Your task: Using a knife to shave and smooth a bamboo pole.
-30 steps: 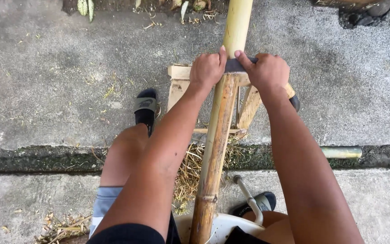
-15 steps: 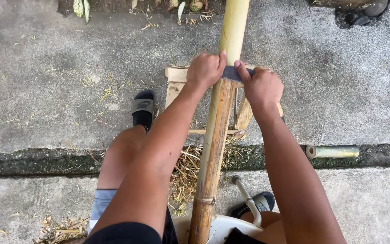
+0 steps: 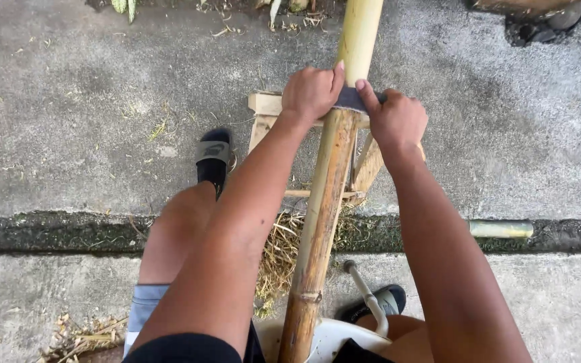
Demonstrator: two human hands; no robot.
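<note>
A long bamboo pole [image 3: 322, 208] runs from between my legs up over a small wooden stand [image 3: 263, 107]. Its near part is brown, its far part pale yellow-green. A dark blade-like tool [image 3: 349, 99] lies across the pole over the stand. My left hand [image 3: 312, 91] grips the tool's left end and my right hand [image 3: 398, 121] grips its right end, both fists closed. The ends of the tool are hidden inside my hands.
Rough concrete ground lies all around. A dark mossy gutter [image 3: 55, 232] crosses the view, with a short bamboo piece [image 3: 501, 229] in it at right. Shavings [image 3: 280, 252] pile under the pole. My sandalled foot [image 3: 213, 156] is at left. A white seat [image 3: 334, 336] is below me.
Both hands and the tool have slid along the pole, closer together and slightly toward me, while the view shifted a little.
</note>
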